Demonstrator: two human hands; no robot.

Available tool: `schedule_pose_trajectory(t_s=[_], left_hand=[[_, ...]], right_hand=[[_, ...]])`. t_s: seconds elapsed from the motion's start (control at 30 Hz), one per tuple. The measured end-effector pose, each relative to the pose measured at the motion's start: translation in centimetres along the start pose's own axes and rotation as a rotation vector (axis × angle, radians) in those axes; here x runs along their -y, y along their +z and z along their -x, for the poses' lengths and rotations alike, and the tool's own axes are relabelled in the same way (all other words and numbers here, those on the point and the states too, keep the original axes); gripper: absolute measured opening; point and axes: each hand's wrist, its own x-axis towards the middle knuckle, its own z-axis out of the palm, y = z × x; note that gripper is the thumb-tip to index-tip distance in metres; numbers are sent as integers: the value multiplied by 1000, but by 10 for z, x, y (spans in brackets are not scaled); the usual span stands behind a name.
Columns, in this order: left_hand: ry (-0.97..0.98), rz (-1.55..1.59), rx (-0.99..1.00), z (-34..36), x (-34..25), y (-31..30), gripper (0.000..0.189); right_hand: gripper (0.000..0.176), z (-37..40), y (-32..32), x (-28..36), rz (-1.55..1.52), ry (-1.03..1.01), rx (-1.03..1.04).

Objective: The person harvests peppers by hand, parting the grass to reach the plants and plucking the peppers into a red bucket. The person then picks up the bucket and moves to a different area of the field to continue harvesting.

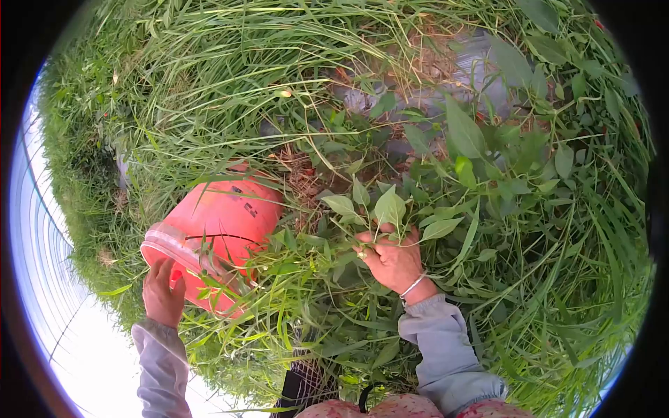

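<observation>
A red bucket (233, 209) lies tilted in the grass on the left, its mouth turned toward me. My left hand (164, 292) is closed on the bucket's rim, with fingers reaching over the edge. To the right, my right hand (395, 261) is among the leaves of a green plant, fingers curled around a leafy stem (390, 207). Leaves cover part of those fingertips, so anything else in them is hidden. A thin pale bracelet (412, 285) circles my right wrist. Grass blades overlap the bucket's lower side.
Long grass (258, 76) spreads across the back and left. Grey plastic sheeting (481, 73) shows through the plants at the upper right, with dry straw (432, 59) on it. Broad-leaved plants (516, 174) crowd the right side. A dark strap (289, 393) is near my body.
</observation>
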Motion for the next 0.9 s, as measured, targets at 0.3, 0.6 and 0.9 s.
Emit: schedule_pose_trajectory(t_s=[0.3,0.6,0.9], left_hand=[[487,576,-101,-231,-180,94,17],[128,73,627,-300,-199,189,43],[9,482,344,-239,-183,198,47]], right_hand=[[21,8,1,0,20,1,102],[22,12,0,1,51,-59,74],[20,11,4,-2,29,-99,-16]])
